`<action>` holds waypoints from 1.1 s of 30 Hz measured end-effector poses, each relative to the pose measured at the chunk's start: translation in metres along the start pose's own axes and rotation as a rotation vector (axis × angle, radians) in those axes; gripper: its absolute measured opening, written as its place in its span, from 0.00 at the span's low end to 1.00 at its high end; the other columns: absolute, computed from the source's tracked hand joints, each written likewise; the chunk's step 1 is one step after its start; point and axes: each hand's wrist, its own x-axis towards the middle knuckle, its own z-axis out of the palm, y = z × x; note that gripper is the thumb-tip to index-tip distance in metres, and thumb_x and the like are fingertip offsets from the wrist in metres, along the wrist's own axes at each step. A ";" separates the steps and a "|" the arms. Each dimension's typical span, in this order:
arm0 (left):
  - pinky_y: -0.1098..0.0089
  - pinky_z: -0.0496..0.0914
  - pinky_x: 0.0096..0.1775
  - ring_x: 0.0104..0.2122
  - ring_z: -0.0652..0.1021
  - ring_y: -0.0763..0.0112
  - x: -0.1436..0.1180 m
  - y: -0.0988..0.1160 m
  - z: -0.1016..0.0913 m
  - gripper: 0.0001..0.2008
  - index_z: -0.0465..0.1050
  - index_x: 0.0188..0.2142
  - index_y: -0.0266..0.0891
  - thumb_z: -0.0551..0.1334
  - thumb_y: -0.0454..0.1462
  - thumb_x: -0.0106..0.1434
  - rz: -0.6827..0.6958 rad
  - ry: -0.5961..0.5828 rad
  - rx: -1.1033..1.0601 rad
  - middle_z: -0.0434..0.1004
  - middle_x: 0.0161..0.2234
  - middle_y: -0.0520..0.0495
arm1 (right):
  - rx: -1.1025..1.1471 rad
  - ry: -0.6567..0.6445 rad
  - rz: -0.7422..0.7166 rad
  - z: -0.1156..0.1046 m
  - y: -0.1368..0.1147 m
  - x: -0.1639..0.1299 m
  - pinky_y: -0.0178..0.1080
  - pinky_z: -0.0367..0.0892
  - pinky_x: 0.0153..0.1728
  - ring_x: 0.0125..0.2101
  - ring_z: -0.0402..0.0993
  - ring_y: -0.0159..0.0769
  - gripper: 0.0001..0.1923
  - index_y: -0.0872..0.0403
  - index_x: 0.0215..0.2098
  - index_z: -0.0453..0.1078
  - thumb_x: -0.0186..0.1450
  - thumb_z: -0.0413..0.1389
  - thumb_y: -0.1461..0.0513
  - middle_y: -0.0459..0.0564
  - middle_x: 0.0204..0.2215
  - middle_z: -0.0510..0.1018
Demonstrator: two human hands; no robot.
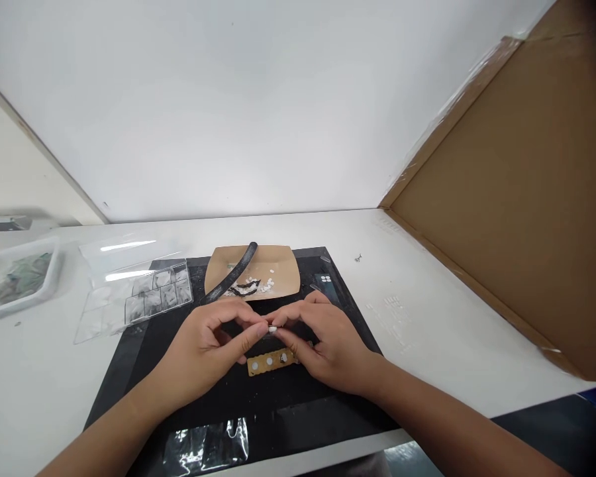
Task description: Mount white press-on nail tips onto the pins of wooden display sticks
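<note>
My left hand (206, 344) and my right hand (322, 341) meet over a black mat (144, 344), fingertips pinched together on a tiny white part (273, 328). Just below them on the mat lies a small tan circuit strip (271, 362) with several round white spots; my right hand's fingers touch its right end. Behind the hands sits a brown tray (283, 271) with small white pieces and a black tube (231, 275) lying across it.
A clear plastic compartment tray (139, 291) lies at the mat's left edge. A white bin (17, 278) stands far left. A cardboard panel (516, 218) walls off the right side. Clear plastic bags (208, 447) lie at the mat's near edge.
</note>
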 end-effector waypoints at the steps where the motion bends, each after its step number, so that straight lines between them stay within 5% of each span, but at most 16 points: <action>1: 0.71 0.78 0.33 0.34 0.77 0.69 0.001 -0.002 -0.002 0.13 0.82 0.39 0.40 0.62 0.44 0.76 0.099 0.009 0.122 0.78 0.36 0.47 | 0.018 -0.015 0.029 -0.001 -0.001 0.000 0.42 0.62 0.46 0.42 0.82 0.34 0.04 0.51 0.46 0.73 0.74 0.60 0.65 0.46 0.45 0.86; 3: 0.66 0.76 0.40 0.35 0.77 0.67 0.004 -0.008 -0.006 0.12 0.80 0.40 0.40 0.60 0.39 0.77 0.360 0.021 0.373 0.79 0.34 0.48 | 0.047 -0.044 0.071 -0.003 -0.004 0.002 0.43 0.63 0.47 0.43 0.80 0.36 0.03 0.50 0.43 0.74 0.71 0.63 0.64 0.47 0.45 0.83; 6: 0.62 0.76 0.44 0.40 0.77 0.62 0.005 -0.017 -0.010 0.11 0.77 0.49 0.38 0.55 0.34 0.78 0.543 -0.090 0.626 0.81 0.38 0.44 | 0.090 -0.071 0.121 -0.005 -0.006 0.002 0.42 0.67 0.44 0.37 0.74 0.35 0.03 0.50 0.41 0.76 0.69 0.64 0.64 0.48 0.40 0.75; 8: 0.63 0.77 0.42 0.41 0.77 0.61 0.005 -0.022 -0.011 0.18 0.71 0.60 0.37 0.52 0.30 0.76 0.567 -0.106 0.695 0.80 0.40 0.43 | 0.117 -0.087 0.154 -0.007 -0.006 0.003 0.40 0.68 0.40 0.35 0.72 0.34 0.02 0.50 0.41 0.75 0.69 0.63 0.64 0.47 0.38 0.73; 11: 0.62 0.78 0.43 0.43 0.77 0.61 0.002 -0.026 -0.012 0.35 0.48 0.76 0.40 0.49 0.24 0.71 0.505 -0.067 0.687 0.79 0.42 0.44 | 0.136 -0.117 0.163 -0.010 -0.005 0.003 0.39 0.69 0.39 0.35 0.71 0.34 0.02 0.51 0.41 0.74 0.71 0.61 0.65 0.47 0.36 0.74; 15: 0.58 0.77 0.47 0.47 0.76 0.58 0.000 -0.024 -0.013 0.43 0.32 0.78 0.45 0.49 0.24 0.70 0.422 -0.113 0.676 0.78 0.47 0.43 | 0.120 -0.193 0.136 -0.013 -0.003 0.002 0.41 0.67 0.42 0.35 0.72 0.34 0.03 0.51 0.41 0.73 0.71 0.61 0.65 0.45 0.35 0.75; 19: 0.55 0.76 0.50 0.52 0.74 0.53 -0.002 -0.016 -0.013 0.38 0.40 0.77 0.40 0.55 0.33 0.73 0.363 -0.294 0.665 0.78 0.49 0.41 | 0.089 -0.271 0.113 -0.013 -0.003 0.001 0.42 0.63 0.45 0.34 0.74 0.30 0.07 0.51 0.41 0.73 0.67 0.62 0.68 0.42 0.37 0.78; 23: 0.56 0.74 0.46 0.49 0.73 0.51 -0.002 -0.013 -0.010 0.35 0.60 0.68 0.37 0.69 0.43 0.66 0.373 -0.351 0.704 0.78 0.48 0.40 | 0.063 -0.296 0.080 -0.009 -0.003 0.001 0.42 0.60 0.44 0.37 0.75 0.33 0.07 0.51 0.39 0.73 0.66 0.63 0.69 0.41 0.34 0.78; 26: 0.58 0.72 0.44 0.46 0.73 0.54 0.000 -0.014 -0.008 0.21 0.69 0.56 0.37 0.69 0.40 0.67 0.399 -0.356 0.717 0.77 0.46 0.43 | 0.023 -0.313 0.071 -0.006 -0.006 0.001 0.43 0.58 0.43 0.38 0.73 0.34 0.05 0.52 0.37 0.73 0.66 0.64 0.67 0.42 0.34 0.78; 30: 0.59 0.69 0.42 0.42 0.71 0.58 0.003 -0.015 -0.009 0.05 0.71 0.43 0.39 0.65 0.36 0.70 0.432 -0.364 0.710 0.77 0.39 0.47 | -0.045 -0.329 0.067 -0.001 -0.007 0.001 0.44 0.56 0.42 0.38 0.71 0.35 0.05 0.51 0.35 0.75 0.65 0.65 0.66 0.43 0.34 0.76; 33: 0.60 0.68 0.40 0.43 0.71 0.58 0.002 -0.016 -0.010 0.05 0.71 0.40 0.39 0.66 0.37 0.70 0.413 -0.369 0.723 0.76 0.37 0.47 | -0.097 -0.334 0.075 0.003 -0.006 -0.001 0.44 0.54 0.41 0.37 0.70 0.35 0.05 0.51 0.35 0.75 0.65 0.66 0.66 0.43 0.34 0.76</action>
